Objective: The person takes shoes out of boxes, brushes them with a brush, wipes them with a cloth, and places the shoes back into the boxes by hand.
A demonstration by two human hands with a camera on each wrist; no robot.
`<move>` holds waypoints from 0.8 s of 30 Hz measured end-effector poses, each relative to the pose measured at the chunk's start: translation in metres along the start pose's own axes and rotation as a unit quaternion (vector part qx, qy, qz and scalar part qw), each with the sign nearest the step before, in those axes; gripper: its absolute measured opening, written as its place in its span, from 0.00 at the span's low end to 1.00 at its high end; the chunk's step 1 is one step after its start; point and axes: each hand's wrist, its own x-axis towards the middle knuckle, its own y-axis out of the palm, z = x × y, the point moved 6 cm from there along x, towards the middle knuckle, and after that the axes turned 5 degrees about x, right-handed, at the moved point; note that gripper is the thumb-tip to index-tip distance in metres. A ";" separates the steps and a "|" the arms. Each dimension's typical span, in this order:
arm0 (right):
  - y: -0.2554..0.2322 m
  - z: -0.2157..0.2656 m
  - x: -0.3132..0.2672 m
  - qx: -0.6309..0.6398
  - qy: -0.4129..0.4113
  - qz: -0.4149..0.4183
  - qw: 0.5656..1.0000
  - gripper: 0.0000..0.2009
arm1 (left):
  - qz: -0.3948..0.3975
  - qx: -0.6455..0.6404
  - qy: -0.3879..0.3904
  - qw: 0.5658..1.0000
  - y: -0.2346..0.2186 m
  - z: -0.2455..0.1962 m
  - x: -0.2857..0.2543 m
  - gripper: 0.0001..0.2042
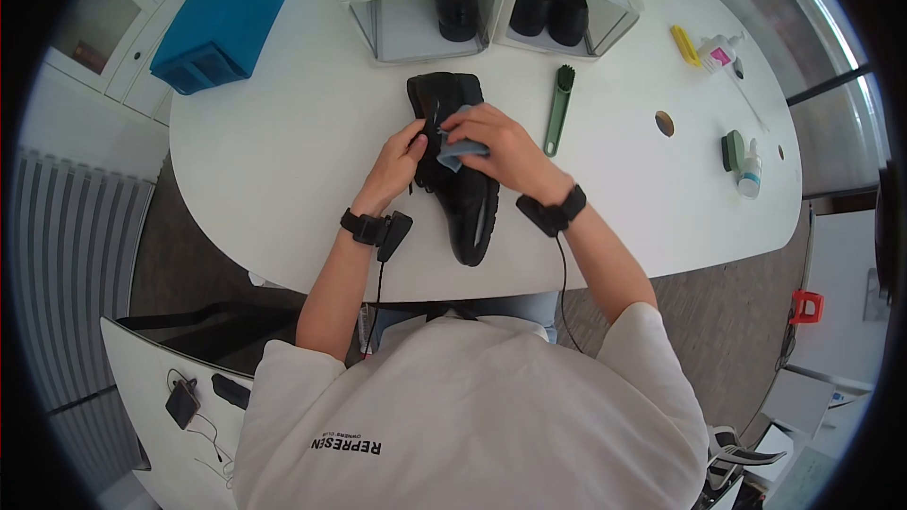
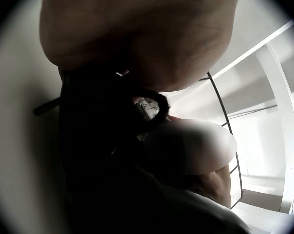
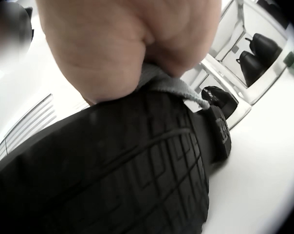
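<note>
A black leather shoe is over the white table with its toe toward me; its treaded sole faces the right wrist camera. At the shoe's left side, near the laces, my left hand grips it with thumb and fingers. My right hand pinches a grey-blue cloth against the shoe's upper. Part of that cloth shows under the palm in the right wrist view, past the edge of the sole. The left wrist view is dark, and the left fingertips are hidden there.
Beyond the shoe stand two white boxes, one with a black shoe inside, the other with a pair. A green-handled brush lies to the right. Farther right are bottles and a green brush. A blue case sits back left.
</note>
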 end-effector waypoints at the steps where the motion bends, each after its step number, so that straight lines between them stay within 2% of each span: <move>1: 0.003 -0.004 0.010 -0.004 -0.004 0.027 1.000 0.15 | -0.014 -0.021 -0.017 1.000 -0.003 0.000 -0.002 0.15; 3: 0.005 -0.011 0.026 -0.012 -0.005 0.037 0.999 0.14 | -0.032 -0.044 -0.035 0.998 -0.005 0.001 -0.004 0.14; 6: 0.012 -0.010 0.040 -0.027 -0.026 0.056 0.998 0.14 | -0.066 -0.069 -0.014 0.995 -0.010 0.002 -0.005 0.15; 9: 0.017 0.007 0.035 -0.058 -0.039 0.063 0.996 0.12 | -0.030 -0.110 -0.012 0.993 -0.010 0.006 0.000 0.17; 11: 0.014 0.019 0.025 -0.035 -0.034 0.027 0.998 0.12 | -0.021 -0.224 0.007 0.974 -0.009 0.007 0.001 0.20; 13: 0.013 0.023 0.014 -0.034 -0.012 0.045 0.998 0.12 | -0.006 -0.229 0.012 0.973 -0.005 -0.004 0.003 0.20; 15: 0.011 0.027 0.002 -0.045 -0.018 0.021 0.999 0.10 | 0.010 -0.234 0.014 0.972 -0.002 -0.017 0.004 0.22; 17: 0.009 0.026 -0.013 -0.038 -0.003 0.016 0.999 0.09 | 0.020 -0.128 0.009 0.992 0.000 -0.024 0.005 0.19; 18: 0.007 0.025 -0.021 -0.029 0.006 0.011 0.999 0.08 | 0.021 -0.130 0.009 0.991 0.000 -0.023 0.006 0.19; 20: 0.004 0.025 -0.038 -0.022 0.022 0.001 1.000 0.08 | 0.057 -0.032 -0.009 0.998 0.004 -0.019 0.007 0.18; 24: 0.006 0.036 -0.064 0.017 0.063 -0.026 0.997 0.09 | 0.055 -0.038 -0.003 0.998 0.001 -0.005 0.008 0.17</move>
